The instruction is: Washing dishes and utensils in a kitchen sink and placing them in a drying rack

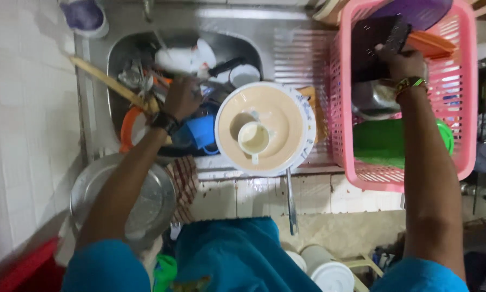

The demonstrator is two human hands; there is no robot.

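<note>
Left hand [182,97]: reaching down into the steel sink [116,54], fingers curled among the piled dishes; what exactly is being grasped cannot be told, the fingertips being hidden by clutter.
Left wrist: wearing a dark band, resting just above the orange bowl [128,125] at the sink's near edge.
Right hand [404,62]: clenching around a dark flat utensil [381,40], holding it upright inside the pink basket [340,97].
Right wrist: wearing a coloured bracelet.
Dark flat utensil: standing in the far part of the pink basket, beside an orange plate [433,44] and under a purple lid [418,11].
Pink basket: sitting on the draining board at the right of the sink, also holding a steel pot [374,97] and a green plate [383,141].
Beige plate [264,127]: lying between sink and basket, carrying a cup [253,138] upright on it.
Sink contents: a white bottle [183,58] lying on its side, a blue cup [202,132], a wooden stick [105,81] leaning across the left rim.
Near edge: a steel pan [156,200] sitting under the left forearm, just beside a checked cloth [184,181].
</note>
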